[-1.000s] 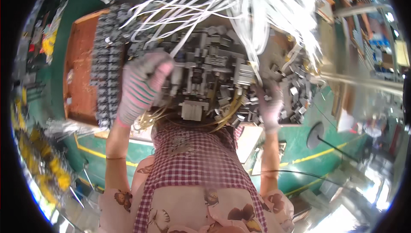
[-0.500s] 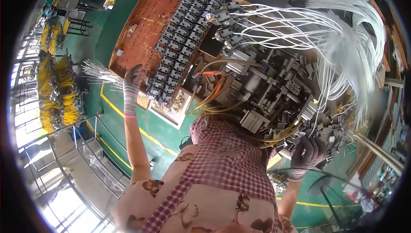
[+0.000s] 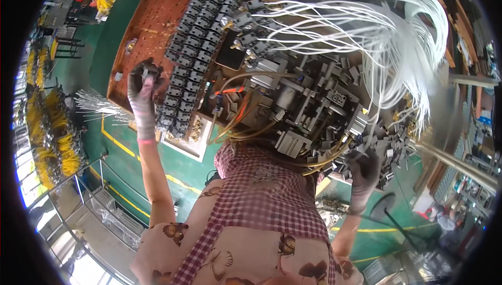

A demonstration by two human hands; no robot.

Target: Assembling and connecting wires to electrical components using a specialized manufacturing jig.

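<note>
My left hand (image 3: 142, 83), in a striped grey glove, is raised over the near part of the red-brown wooden tray (image 3: 149, 36). Its fingers are closed on a small grey block (image 3: 149, 72), partly hidden by them. Just to its right stand long rows of grey-black blocks (image 3: 193, 39) with metal parts. My right hand (image 3: 364, 176), gloved too, is at the near edge of a heap of small grey metal pieces (image 3: 389, 151). Its fingers are curled together; whatever they hold is too small and blurred to tell.
Between my hands sits a metal fixture (image 3: 293, 102) with cylinders and brownish hoses (image 3: 243, 134). White cables (image 3: 334, 23) run from several blocks to a thick bundle (image 3: 413, 39) at the right. A dark phone-like slab (image 3: 230, 52) lies mid-bench; a white-rimmed box (image 3: 196, 146) holds small brass-coloured parts.
The whole view has shifted, so the bench appears further left. My left hand has moved farther along the block rows and now shows a block in its fingers. My right hand's fingers have curled inward.
</note>
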